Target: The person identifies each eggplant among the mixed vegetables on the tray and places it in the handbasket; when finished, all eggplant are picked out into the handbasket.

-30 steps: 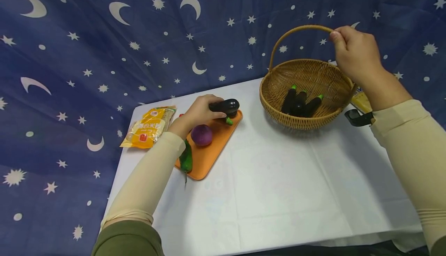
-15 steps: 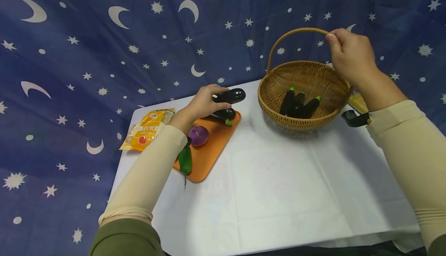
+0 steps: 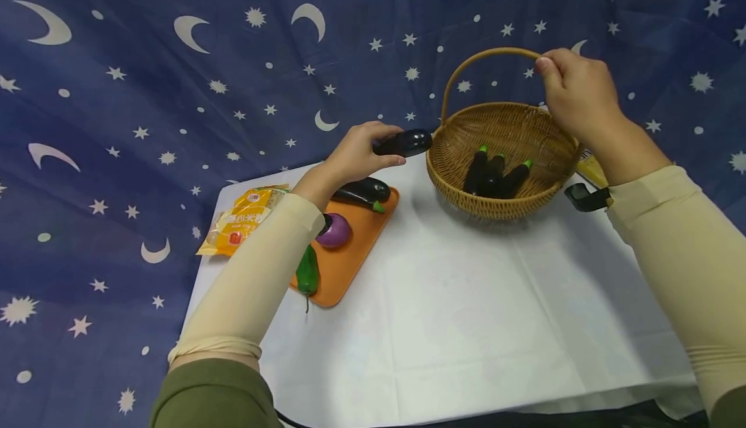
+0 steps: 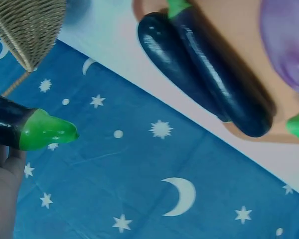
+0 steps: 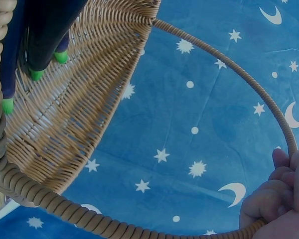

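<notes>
My left hand grips a dark eggplant in the air, its rounded end close to the left rim of a wicker basket. In the left wrist view that eggplant's green stem end points away from the fingers. My right hand holds the basket's arched handle at its right side; curled fingers show in the right wrist view. Inside the basket lie three eggplants with green tips. Two more eggplants rest side by side on an orange tray.
On the tray also lie a purple round vegetable and a green pepper. A yellow food packet sits left of it. Another yellow packet is partly hidden behind my right arm. A patterned curtain hangs behind the white table.
My left hand has lifted the eggplant off the tray and carried it up and right toward the basket. My right hand keeps its hold on the handle.
</notes>
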{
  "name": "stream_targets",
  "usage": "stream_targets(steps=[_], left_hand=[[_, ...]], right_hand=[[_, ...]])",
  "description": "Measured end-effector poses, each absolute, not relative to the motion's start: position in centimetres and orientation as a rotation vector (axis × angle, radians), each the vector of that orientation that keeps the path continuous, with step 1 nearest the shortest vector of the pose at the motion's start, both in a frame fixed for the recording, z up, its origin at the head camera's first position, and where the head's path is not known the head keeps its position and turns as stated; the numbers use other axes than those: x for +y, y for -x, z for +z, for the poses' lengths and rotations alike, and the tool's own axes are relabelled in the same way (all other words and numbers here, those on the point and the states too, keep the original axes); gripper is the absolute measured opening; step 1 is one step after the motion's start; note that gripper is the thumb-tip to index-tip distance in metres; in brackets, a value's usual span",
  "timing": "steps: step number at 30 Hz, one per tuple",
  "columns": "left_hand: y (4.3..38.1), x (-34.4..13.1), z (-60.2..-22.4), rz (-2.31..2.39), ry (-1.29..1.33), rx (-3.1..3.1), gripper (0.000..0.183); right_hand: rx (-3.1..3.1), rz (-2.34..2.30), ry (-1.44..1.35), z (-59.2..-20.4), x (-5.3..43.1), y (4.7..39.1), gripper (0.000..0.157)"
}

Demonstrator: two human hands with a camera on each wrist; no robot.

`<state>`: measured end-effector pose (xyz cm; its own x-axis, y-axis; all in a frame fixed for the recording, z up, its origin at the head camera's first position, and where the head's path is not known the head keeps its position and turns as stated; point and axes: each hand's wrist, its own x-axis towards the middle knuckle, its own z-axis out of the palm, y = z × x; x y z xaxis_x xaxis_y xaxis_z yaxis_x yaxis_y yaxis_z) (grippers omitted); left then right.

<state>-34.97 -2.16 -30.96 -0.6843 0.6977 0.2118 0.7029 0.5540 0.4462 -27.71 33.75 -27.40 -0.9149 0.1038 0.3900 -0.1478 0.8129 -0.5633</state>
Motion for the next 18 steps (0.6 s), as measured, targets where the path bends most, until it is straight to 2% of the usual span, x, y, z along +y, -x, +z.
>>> stream_targets(steps=[18], left_hand=[[35.4, 5.3, -28.0, -0.674, 1.421, -2.737, 0.055]], right_hand=[[-2.567, 0.832, -0.066, -27.5, 33.9, 27.8, 0.053]])
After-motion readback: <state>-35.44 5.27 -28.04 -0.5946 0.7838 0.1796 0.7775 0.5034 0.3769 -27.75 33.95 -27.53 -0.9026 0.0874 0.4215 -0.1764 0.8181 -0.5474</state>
